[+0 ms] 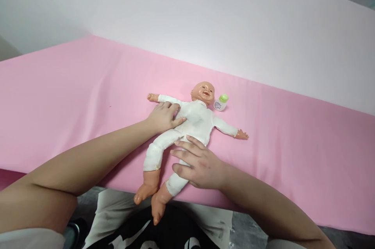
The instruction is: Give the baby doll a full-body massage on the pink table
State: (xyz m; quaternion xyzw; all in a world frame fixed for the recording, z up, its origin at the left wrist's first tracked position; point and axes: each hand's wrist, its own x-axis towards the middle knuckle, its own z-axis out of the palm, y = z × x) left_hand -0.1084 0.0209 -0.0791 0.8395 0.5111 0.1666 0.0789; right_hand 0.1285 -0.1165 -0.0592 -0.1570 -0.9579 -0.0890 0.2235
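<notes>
1 baby doll (196,118) in a white suit lies face up on the pink sheet (73,96), arms spread, both bare feet past the near edge. The left hand (164,117) rests flat on the doll's chest and shoulder, fingers extended and together, gripping nothing. The right hand (197,165) lies over the doll's hip and upper leg, fingers spread and slightly curled, pressing rather than clasping. 1 small bottle (220,103) with a green cap lies just beside the doll's head.
</notes>
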